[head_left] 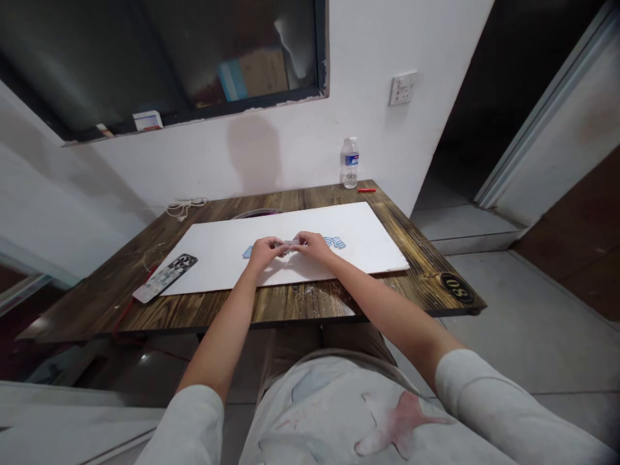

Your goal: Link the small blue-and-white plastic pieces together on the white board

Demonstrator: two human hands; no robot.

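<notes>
The white rectangular flat board [371,242] is the brightest surface on the table, and its texture looks washed out. Beyond it, a soft rounded grey shadow [254,152] falls on the smooth white wall [310,155], so the light seems to come from the near side (I judge by this shadow only). Faint shadows lie on the board near the bare left hand [265,252] and bare right hand [312,246]; the small pale piece [290,244] between them is too soft for details. Right of the board, the tall dark doorway [465,97] is nearly black. Nearer than the board, the pale grey sleeve [508,400] at right is stretched by wide-angle distortion.
</notes>
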